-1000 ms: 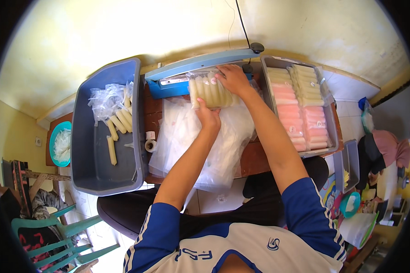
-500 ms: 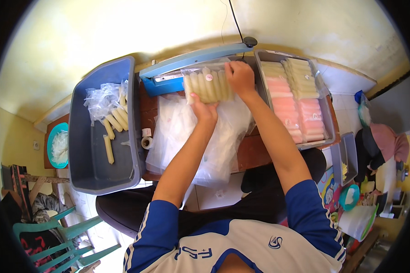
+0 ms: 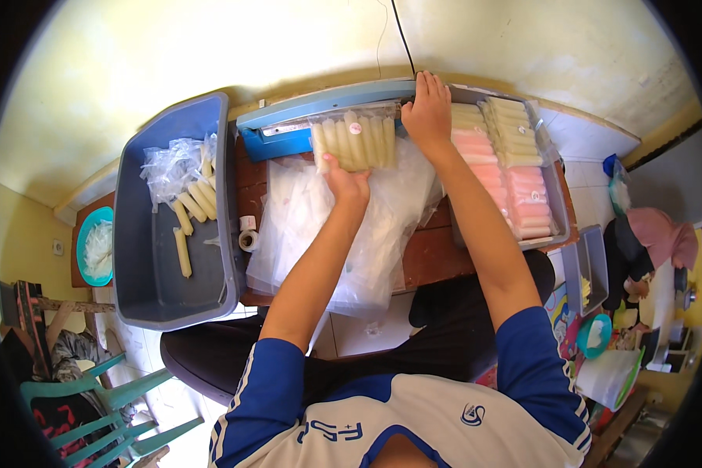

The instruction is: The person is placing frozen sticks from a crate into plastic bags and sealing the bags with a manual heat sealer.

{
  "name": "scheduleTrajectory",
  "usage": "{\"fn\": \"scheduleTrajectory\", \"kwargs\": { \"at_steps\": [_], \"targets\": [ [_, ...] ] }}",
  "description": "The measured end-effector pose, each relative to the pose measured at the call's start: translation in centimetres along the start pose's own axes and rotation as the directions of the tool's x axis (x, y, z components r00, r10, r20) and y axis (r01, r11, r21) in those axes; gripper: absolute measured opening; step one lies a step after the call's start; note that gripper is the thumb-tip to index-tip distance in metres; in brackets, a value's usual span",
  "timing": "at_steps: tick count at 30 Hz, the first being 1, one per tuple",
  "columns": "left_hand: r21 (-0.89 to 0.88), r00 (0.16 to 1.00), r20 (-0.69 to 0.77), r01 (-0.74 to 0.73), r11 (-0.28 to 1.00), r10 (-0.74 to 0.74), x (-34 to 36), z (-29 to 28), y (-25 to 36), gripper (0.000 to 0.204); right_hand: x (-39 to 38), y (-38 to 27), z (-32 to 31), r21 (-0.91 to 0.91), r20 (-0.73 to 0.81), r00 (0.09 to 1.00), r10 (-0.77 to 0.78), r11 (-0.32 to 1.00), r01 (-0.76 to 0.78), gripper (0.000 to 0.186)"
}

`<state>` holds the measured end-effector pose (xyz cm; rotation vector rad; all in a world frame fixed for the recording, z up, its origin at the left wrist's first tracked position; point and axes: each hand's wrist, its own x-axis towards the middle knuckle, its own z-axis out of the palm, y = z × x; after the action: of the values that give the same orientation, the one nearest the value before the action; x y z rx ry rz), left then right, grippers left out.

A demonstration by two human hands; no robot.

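Observation:
My left hand point(image 3: 346, 181) grips the lower part of a clear plastic bag of pale yellow filled tubes point(image 3: 354, 143), which stand side by side with a round sticker in front. The bag's top edge lies at the blue impulse sealer point(image 3: 292, 143), under its long lever point(image 3: 320, 102). Over the lever's right end my right hand point(image 3: 429, 117) is closed, hiding the black knob. A stack of flat clear plastic bags point(image 3: 320, 249) spreads on the table below my left hand.
At left, a grey-blue tub point(image 3: 164, 292) holds loose tubes and crumpled plastic. A right-hand grey tub point(image 3: 555, 234) holds packed pink and pale yellow bags. A tape roll point(image 3: 248, 240) lies beside the left tub. Another person point(image 3: 659, 238) sits at far right.
My right hand has left the bag's top corner and moved up and right onto the lever's end. The lever has come down. My left hand still holds the bag.

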<state>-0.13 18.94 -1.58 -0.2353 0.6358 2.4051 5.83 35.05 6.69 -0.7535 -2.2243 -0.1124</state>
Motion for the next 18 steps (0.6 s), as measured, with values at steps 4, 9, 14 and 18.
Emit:
{"fn": "scheduleTrajectory", "kwargs": {
  "at_steps": [4, 9, 14, 18],
  "targets": [
    [-0.01, 0.999, -0.033, -0.003, 1.0, 0.002, -0.4, 0.5, 0.2, 0.052, -0.5, 0.4, 0.3, -0.023, 0.022, 1.0, -0.021, 1.0, 0.022, 0.059],
    [-0.031, 1.0, -0.012, 0.004, 1.0, -0.005, -0.2, 0.3, 0.1, 0.052, -1.1, 1.4, 0.7, -0.001, 0.05, 0.998, -0.037, 0.999, 0.037, 0.059],
    [-0.052, 1.0, 0.0, 0.014, 0.999, -0.014, 0.5, -0.5, -0.1, 0.049, -1.4, 1.6, 1.2, 0.016, 0.05, 0.998, -0.036, 0.999, 0.036, 0.059],
    [-0.048, 1.0, 0.001, 0.016, 0.999, -0.016, -0.2, 0.1, -0.1, 0.051, -1.6, 1.8, 1.1, 0.02, 0.051, 0.998, -0.041, 0.999, 0.04, 0.059]
  ]
}}
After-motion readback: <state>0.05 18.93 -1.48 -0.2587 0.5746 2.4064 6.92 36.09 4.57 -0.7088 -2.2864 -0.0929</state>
